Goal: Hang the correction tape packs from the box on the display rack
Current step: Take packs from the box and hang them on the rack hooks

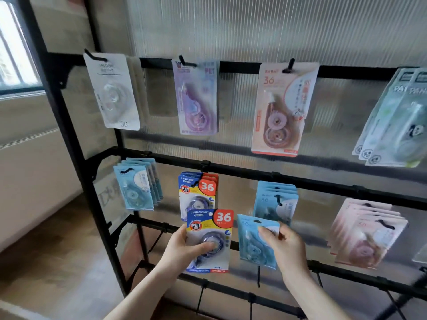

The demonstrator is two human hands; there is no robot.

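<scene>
Left hand [182, 247] grips a blue-yellow-red carded correction tape pack [209, 241], thumb across the blister, right below the matching hung stack [198, 192]. Right hand [283, 244] pinches a pale blue carded pack [257, 241] at about 7 o'clock from the blue stack [276, 199]. Black metal display rack [231, 166] fills the view. Pink packs [367, 232] sit at 3 o'clock, blurry. Panda-print packs [392, 121] at 2 o'clock are cut off.

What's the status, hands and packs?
Left hand grips yellow-blue pack. Right hand pinches light blue pack. Both unhung, just below matching stacks on the rack. Nothing blocking.
</scene>
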